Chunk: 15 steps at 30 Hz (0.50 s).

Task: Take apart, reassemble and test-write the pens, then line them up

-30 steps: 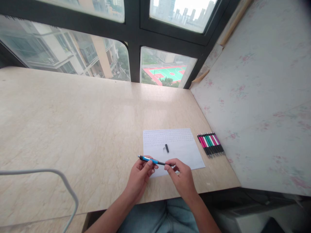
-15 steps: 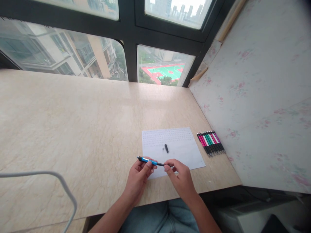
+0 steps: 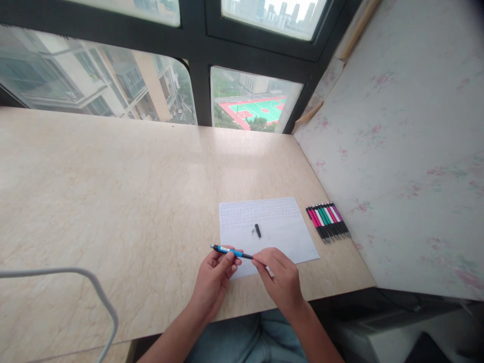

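Note:
Between my two hands, above the near part of a written sheet of paper [image 3: 282, 244], is a blue and black pen [image 3: 235, 252]. My left hand [image 3: 215, 275] is closed around its blue barrel. At the pen's black front end, the thumb and fingers of my right hand [image 3: 278, 272] are pinched together, partly hiding the tip. A short black tube, like a pen grip [image 3: 257, 230], lies on the paper beyond my hands. Beside it is a tiny metallic piece [image 3: 253, 231], too small to make out clearly.
Several pens [image 3: 328, 222] in pink, white, green and purple lie in a row right of the paper, by the flowered wall [image 3: 397, 166]. A grey cable [image 3: 94, 282] curves over the left of the marble-look table [image 3: 113, 201]. Windows stand behind.
My right hand has turned slightly and shifted a little left at the pen's front end. My left hand still holds the barrel, and the view has shifted slightly.

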Tool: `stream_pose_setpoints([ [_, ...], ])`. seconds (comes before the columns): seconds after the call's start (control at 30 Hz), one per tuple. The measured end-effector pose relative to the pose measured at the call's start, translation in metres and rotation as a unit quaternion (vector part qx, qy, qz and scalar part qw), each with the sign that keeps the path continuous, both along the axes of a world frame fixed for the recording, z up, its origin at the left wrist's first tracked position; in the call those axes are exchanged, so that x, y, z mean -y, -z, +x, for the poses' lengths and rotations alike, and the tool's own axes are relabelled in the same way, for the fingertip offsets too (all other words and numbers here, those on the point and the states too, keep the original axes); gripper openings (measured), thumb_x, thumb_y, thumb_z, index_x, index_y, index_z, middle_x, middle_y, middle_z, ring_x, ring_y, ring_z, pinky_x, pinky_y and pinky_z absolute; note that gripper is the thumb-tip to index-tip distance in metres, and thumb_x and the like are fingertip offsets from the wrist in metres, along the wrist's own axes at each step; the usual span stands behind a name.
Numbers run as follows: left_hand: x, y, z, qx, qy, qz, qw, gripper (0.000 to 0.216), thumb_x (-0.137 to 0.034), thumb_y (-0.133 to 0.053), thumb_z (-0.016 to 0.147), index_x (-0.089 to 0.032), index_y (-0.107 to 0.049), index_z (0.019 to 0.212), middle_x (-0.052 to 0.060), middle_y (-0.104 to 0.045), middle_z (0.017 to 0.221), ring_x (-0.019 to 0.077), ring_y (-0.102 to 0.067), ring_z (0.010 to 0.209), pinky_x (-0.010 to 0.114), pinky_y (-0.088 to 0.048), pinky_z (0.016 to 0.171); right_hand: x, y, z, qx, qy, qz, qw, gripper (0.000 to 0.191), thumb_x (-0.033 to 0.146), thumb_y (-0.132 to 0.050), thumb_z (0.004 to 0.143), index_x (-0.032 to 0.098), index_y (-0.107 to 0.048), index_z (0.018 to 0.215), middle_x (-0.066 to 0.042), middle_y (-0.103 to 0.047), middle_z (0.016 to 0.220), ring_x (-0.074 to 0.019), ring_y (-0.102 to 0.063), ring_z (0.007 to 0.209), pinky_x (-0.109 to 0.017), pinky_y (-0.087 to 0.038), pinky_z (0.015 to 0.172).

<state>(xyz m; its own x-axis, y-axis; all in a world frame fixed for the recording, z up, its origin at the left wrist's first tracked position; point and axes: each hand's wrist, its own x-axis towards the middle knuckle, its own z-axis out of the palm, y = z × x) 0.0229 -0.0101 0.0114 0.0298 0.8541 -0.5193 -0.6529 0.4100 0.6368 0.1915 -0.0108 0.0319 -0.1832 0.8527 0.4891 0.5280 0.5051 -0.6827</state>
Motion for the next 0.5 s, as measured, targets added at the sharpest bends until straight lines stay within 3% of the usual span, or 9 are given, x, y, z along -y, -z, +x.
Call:
stream_pose_setpoints([
  [0.13,0.0004,-0.0005,-0.0002,0.002,-0.004,0.0,1.0,0.031,-0.026,-0.085,0.066,-0.012,-0.067,0.088,0.006,-0.073,0.084,0.0089,-0.064,0.066,0.014,-0.052,0.058,-0.0018,-0.0023,0.0017,-0.008,-0.011,0.008,1.0,0.016,0.008,-0.059,0.088,0.021,-0.068,0.092,-0.006,-0.072,0.083,-0.0188,-0.066,0.08,-0.032,-0.054,0.075],
  [0.23,0.0003,-0.0002,-0.0003,0.004,0.0,-0.01,1.0,0.032,-0.024,-0.086,0.064,-0.012,-0.067,0.087,0.007,-0.073,0.084,0.0089,-0.064,0.065,0.014,-0.052,0.057,-0.0018,-0.0035,0.0014,-0.034,0.005,-0.028,0.999,0.014,0.011,-0.06,0.088,0.021,-0.069,0.088,-0.006,-0.072,0.082,-0.0185,-0.067,0.078,-0.031,-0.055,0.074],
  [0.37,-0.0006,0.0015,-0.0008,-0.001,0.002,0.001,1.0,0.031,-0.025,-0.084,0.067,-0.013,-0.066,0.089,0.007,-0.074,0.086,0.0094,-0.065,0.068,0.014,-0.052,0.06,0.0007,0.0003,-0.0016,-0.111,0.053,-0.183,0.975,0.007,0.021,-0.064,0.085,0.019,-0.071,0.082,-0.005,-0.073,0.074,-0.0175,-0.068,0.067,-0.026,-0.054,0.063],
  [0.5,-0.0006,0.0014,-0.0012,-0.017,0.011,0.01,1.0,0.03,-0.026,-0.084,0.068,-0.015,-0.065,0.088,0.006,-0.075,0.087,0.0103,-0.065,0.069,0.016,-0.051,0.062,0.0023,0.0043,-0.0024,-0.195,0.064,-0.31,0.928,0.018,0.034,-0.064,0.086,0.016,-0.068,0.081,-0.006,-0.073,0.069,-0.0171,-0.067,0.06,-0.024,-0.052,0.055],
])
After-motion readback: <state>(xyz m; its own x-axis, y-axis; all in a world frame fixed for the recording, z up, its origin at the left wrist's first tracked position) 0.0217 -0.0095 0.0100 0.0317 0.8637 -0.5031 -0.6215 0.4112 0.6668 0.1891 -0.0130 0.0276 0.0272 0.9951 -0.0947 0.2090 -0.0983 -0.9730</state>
